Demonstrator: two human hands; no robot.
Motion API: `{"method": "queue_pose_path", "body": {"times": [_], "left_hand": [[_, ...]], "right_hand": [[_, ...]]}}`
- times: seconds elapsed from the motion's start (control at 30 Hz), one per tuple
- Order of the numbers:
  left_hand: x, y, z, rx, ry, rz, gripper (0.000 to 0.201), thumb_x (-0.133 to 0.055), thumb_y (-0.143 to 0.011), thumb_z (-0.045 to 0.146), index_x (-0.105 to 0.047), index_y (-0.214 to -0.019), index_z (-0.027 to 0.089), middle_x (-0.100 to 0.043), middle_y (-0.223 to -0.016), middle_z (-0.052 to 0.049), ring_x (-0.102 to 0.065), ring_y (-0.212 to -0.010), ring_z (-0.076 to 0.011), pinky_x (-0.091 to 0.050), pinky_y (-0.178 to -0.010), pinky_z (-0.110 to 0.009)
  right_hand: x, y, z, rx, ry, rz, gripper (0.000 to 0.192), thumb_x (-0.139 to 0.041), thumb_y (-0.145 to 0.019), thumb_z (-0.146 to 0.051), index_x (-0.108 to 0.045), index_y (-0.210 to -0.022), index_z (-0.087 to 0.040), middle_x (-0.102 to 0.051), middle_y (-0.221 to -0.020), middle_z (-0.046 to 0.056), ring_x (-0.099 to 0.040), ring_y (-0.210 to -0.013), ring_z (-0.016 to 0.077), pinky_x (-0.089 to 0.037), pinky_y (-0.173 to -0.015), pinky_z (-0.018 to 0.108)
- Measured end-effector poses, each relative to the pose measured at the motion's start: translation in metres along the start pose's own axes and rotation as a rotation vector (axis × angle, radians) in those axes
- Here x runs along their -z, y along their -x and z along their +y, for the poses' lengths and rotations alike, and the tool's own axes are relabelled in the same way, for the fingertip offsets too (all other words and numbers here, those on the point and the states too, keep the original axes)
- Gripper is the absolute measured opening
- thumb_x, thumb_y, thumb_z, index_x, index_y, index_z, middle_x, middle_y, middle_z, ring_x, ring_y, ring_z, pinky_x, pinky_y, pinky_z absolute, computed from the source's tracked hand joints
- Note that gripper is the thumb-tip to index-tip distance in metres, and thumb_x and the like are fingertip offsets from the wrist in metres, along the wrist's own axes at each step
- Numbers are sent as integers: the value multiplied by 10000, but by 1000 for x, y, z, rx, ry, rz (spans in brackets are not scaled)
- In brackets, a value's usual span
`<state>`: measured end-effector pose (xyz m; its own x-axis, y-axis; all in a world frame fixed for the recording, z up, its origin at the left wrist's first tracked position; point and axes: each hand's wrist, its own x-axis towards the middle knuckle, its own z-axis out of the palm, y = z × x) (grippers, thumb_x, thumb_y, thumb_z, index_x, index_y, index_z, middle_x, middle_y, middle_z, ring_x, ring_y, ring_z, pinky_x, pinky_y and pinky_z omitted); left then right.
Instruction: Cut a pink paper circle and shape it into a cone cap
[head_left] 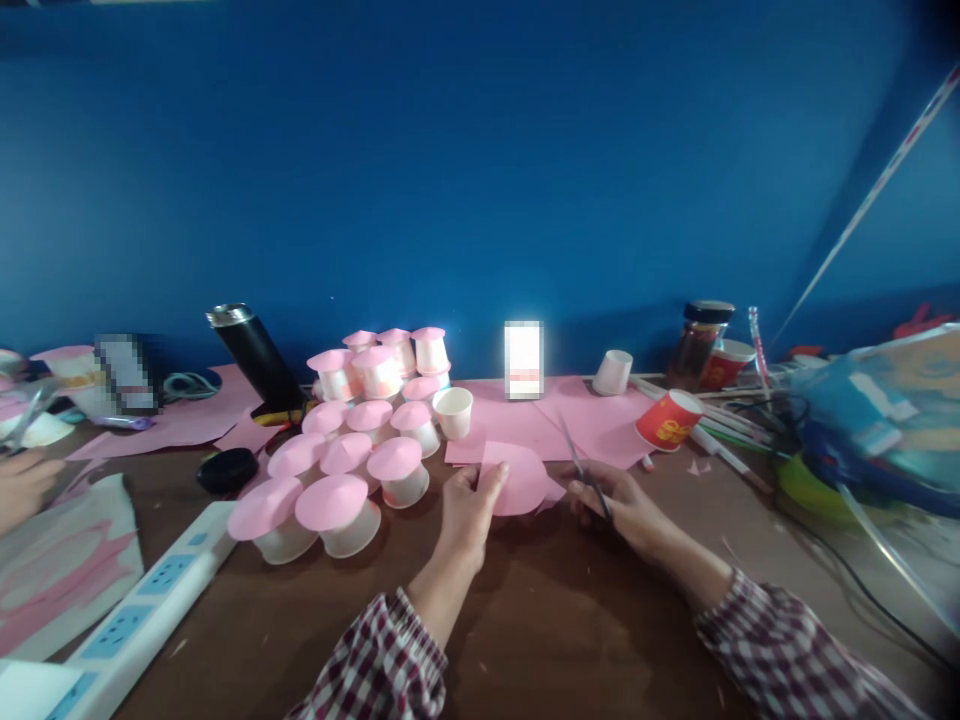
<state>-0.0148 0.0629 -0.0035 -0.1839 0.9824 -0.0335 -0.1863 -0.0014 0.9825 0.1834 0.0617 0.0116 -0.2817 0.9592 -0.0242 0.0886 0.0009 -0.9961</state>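
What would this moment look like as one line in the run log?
left hand: holds pink paper piece | right hand: grips scissors | beside: pink-topped cups | surface: brown table

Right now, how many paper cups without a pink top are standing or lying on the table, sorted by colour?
White cups: 2, one upright, one tipped over
Red cups: 2, one tilted on the pink sheet, one by the jar
Total: 4
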Motion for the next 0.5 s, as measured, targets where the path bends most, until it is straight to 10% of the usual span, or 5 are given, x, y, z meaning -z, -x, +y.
{"method": "queue_pose_path", "body": {"times": [0.27, 0.43, 0.5], "left_hand": [[-15, 17, 5, -60, -253, -201, 358, -634, -705, 463, -676, -786, 117, -656, -703, -51, -584, -675, -180, -443, -589, -250], [-24, 45, 51, -289, -208, -3, 365, -691, -667, 400, -659, -959, 185, -654, -933, -83, -583, -825, -192, -456, -745, -291], [-24, 74, 76, -200, -109, -111, 289, -663, -687, 433, -685, -886, 225, -648, -754, -71, -580, -739, -199, -460, -682, -326]], "right_hand": [[-9, 3, 0, 106, -253, -4, 425, -754, -668, -301, -588, -1049, -213, -602, -916, 7, -541, -783, 125, -445, -744, 248], [-9, 2, 1, 27, -354, 116, 458, -798, -588, -307, -603, -993, -223, -594, -868, -13, -520, -731, 113, -421, -658, 220], [-9, 1, 1, 18, -362, 136, 457, -799, -578, -316, -611, -984, -223, -588, -880, -11, -504, -699, 103, -412, -632, 217]]}}
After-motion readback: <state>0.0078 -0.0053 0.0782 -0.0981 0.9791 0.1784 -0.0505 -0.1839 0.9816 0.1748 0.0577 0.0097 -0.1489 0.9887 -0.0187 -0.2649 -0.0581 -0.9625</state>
